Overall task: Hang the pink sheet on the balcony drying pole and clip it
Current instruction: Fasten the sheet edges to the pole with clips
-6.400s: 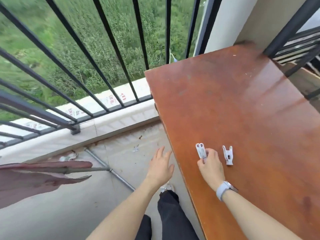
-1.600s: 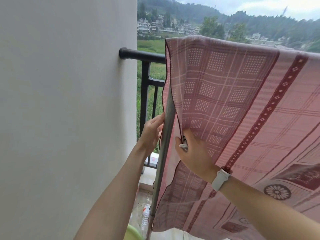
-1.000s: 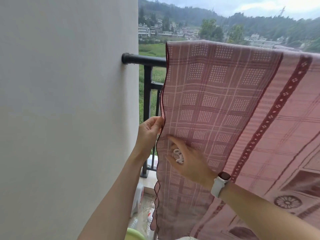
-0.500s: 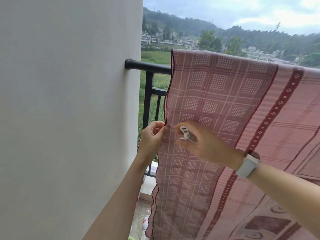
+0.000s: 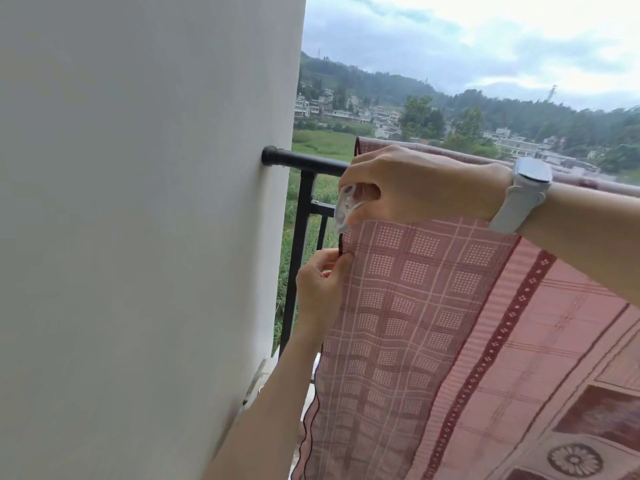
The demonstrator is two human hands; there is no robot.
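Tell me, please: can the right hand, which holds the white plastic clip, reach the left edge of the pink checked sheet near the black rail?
Probably yes. The right hand holds the white plastic clip right at the sheet's left edge, with nothing between; the left hand pinches that edge lower down.

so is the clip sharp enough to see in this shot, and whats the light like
Head view: soft overcast daylight, no hard shadows; the white clip in the right hand is slightly blurred and blown out against the pink sheet; wide-angle bowing bends the wall edge; distant hills look hazy.
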